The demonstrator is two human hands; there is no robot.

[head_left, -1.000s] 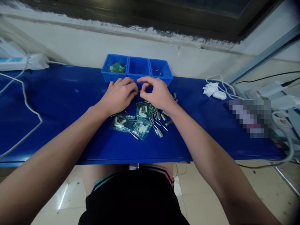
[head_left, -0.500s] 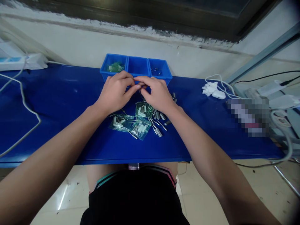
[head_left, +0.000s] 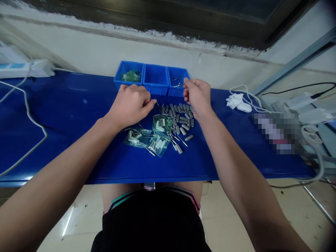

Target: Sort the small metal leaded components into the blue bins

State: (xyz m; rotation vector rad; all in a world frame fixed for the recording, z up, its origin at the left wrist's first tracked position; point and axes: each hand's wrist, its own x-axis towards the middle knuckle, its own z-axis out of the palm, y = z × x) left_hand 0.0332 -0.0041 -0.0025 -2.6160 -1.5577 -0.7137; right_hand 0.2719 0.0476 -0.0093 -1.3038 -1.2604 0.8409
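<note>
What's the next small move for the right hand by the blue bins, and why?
Probably lower the right hand a little into the rightmost blue plastic bin and release: its pinched fingertips sit at that bin's front rim, apparently holding something thin, and a few small metal pieces already lie inside. The left hand rests by the loose silver metal cylinders.

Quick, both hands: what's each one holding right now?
Left hand: fingers pinched shut; contents cannot be told.
Right hand: fingers curled at the right bin; contents cannot be told.
</note>
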